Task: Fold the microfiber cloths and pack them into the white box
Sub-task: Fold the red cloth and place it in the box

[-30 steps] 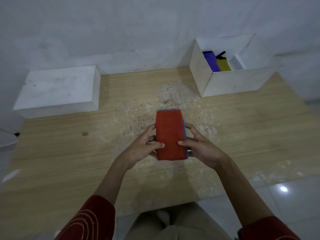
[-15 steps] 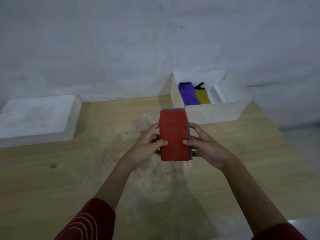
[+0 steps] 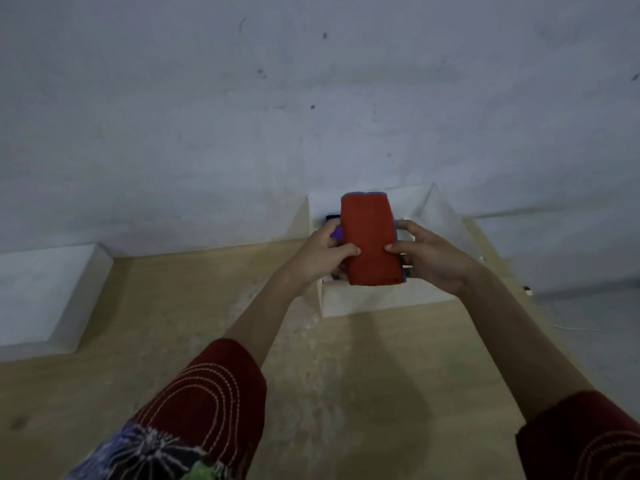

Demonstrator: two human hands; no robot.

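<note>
**A:** Starting at the left, what do we see?

**B:** A white slab (image 3: 45, 296) lies flat on the wooden table (image 3: 156, 341) against the wall, well apart from the work. We see no loose cloths on the stretch of table in view.

**A:** So how far along do we judge the task?

**B:** Partly done, we'd say. A sliver of purple cloth (image 3: 336, 233) shows inside the box beside our left hand (image 3: 322, 256), so at least one piece is packed. The one we hold is folded but not yet in. We cannot tell whether more cloths wait outside the view.

**A:** How does the left hand sit?

**B:** The arm is stretched forward. The thumb lies across the front of the red cloth (image 3: 370, 244), and the fingers curl behind its left edge, gripping it.

**A:** And the cloth itself?

**B:** It is a tight upright rectangle with a blue edge showing along the top and right side. We hold it in the air over the open white box (image 3: 381, 301), with its lower end near the front wall.

**A:** And the right?

**B:** Our right hand (image 3: 436, 261) mirrors the left, thumb on the front and fingers wrapped behind the right edge. What is left, we think, is lowering the cloth into the box beside the purple one.
</note>
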